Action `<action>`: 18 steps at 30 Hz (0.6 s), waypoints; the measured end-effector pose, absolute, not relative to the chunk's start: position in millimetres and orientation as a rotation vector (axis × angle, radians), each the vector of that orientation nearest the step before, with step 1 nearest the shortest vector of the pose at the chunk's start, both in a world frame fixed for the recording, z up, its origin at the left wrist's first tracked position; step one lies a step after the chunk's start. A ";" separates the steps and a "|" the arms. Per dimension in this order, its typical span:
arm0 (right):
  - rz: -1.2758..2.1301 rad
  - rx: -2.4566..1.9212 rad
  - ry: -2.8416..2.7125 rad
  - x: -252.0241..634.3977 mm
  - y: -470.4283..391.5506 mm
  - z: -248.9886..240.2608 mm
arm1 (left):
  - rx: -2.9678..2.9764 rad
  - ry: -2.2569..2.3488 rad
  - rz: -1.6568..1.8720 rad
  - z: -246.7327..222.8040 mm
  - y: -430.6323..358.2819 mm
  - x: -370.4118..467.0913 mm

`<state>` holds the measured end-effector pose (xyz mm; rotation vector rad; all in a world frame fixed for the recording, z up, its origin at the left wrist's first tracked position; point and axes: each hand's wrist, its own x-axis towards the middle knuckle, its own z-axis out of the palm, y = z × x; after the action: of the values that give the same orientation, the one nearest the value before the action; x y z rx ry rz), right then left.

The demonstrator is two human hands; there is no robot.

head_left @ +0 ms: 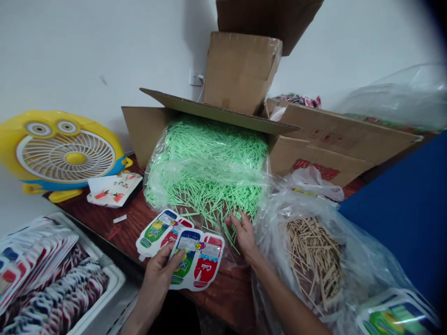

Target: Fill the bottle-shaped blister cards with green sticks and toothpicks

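Observation:
My left hand (159,270) pinches a flat pouch (200,260) printed with a green Sprite bottle and a red Cola bottle. Behind it, a second pouch of the same print (155,235) lies partly overlapped near the table's front edge. My right hand (242,232) is at the front of a big heap of thin green sticks (209,172), its fingers closed round a few of them. The heap spills from a clear plastic bag inside an open cardboard box (146,130).
Brown sticks (314,260) lie in a clear bag at the right, beside more pouches (394,316). A white bin (115,279) of stacked pouches stands lower left. A yellow fan (75,158), a tissue pack (115,190) and cardboard boxes (240,70) stand behind.

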<state>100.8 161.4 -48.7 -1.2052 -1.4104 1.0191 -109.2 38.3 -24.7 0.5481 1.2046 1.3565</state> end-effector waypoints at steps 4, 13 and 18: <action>1.031 -1.200 -1.424 101.7 153.0 -50.4 | 0.574 1.218 1.353 -25.1 35.3 -107.2; 1.031 -1.238 -1.452 107.8 154.9 -54.7 | 0.551 1.173 1.362 -13.5 32.1 -100.7; 0.989 -1.282 -1.483 115.2 167.1 -53.5 | 0.613 1.155 1.333 -15.9 31.3 -103.8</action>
<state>115.2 167.1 -53.5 -1.2821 -1.4832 0.9892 -103.8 31.3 -15.9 0.6130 1.1554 1.3328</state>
